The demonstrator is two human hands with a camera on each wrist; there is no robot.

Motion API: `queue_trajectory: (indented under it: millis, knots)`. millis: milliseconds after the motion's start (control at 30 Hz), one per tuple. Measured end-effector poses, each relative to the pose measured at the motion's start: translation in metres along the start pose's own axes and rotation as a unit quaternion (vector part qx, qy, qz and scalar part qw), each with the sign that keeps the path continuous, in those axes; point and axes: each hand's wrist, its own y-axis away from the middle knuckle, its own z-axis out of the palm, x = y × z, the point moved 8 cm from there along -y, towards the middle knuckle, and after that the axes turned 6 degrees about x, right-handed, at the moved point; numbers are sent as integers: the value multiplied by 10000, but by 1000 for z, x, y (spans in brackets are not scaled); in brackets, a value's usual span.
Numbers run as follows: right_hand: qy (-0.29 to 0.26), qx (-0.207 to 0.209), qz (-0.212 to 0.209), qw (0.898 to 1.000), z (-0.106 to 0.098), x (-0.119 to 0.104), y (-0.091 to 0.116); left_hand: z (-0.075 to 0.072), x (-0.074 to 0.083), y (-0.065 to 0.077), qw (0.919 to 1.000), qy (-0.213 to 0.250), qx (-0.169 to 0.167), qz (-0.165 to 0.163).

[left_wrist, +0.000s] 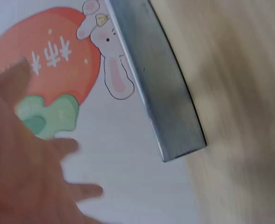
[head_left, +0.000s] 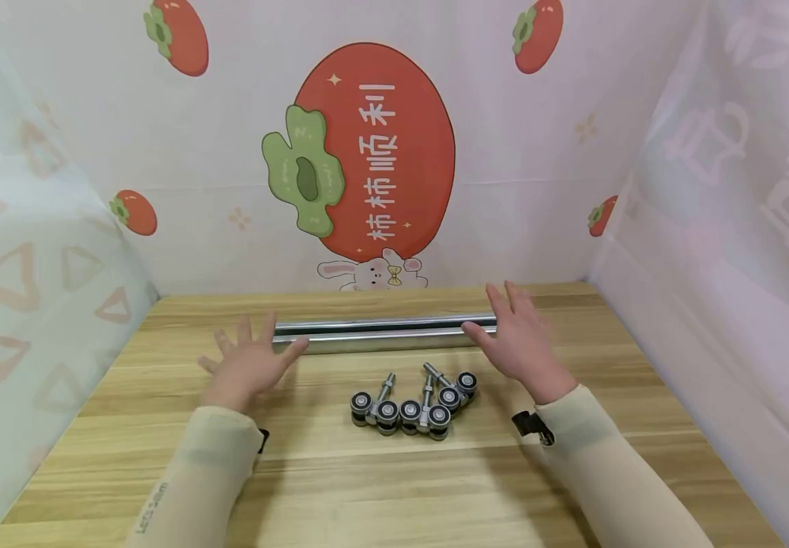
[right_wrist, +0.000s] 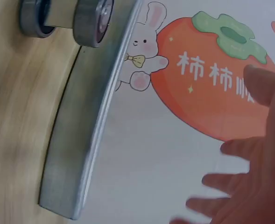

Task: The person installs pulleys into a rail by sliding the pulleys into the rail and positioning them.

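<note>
My left hand [head_left: 246,369] and right hand [head_left: 523,346] are hovering empty, fingers spread wide — the metal rail [head_left: 380,344] is lying crosswise between them, its long axis running left-right, neither hand clearly nearer.

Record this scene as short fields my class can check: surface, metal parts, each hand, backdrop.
Surface: wood-grain table
Far part: metal rail, lying crosswise, dark lengthwise channel
Near parts: three wheeled rollers, threaded bolts pointing toward the rail
Left hand: fingers spread, near rail's left end, empty
Right hand: fingers spread, near rail's right end, empty
Backdrop: white sheet, printed red fruit
</note>
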Motion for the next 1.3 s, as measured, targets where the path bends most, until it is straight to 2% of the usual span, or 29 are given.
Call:
queue_trajectory:
  millis: [100, 233, 500, 800, 933, 1100, 1300]
  knots:
    - [-426, -37, -357, 9984, -3, -13, -4, -6, 4, -16, 9988, 158, 57, 466]
    - [-647, -331, -502, 9961, -3, -28, -9, -8, 7, -30, 9970, 224, -33, 741]
    - [-689, -832, -436, 9932, 8, -47, -13, -4, 2, -50, 9963, 249, -142, 814]
    - [-187, -1814, -620, 9813, 47, -53, -7, 6, -4, -60, 9944, 556, -219, 870]
    - [-147, -2129, -604, 9751, 65, -55, -4, 10, -6, -63, 9945, 582, -185, 846]
    - [-87, -2316, -580, 9710, 83, -55, -3, 12, -8, -66, 9953, 502, -116, 820]
    - [293, -2368, -849, 9674, 98, -56, -4, 15, -10, -70, 9957, 307, 28, 877]
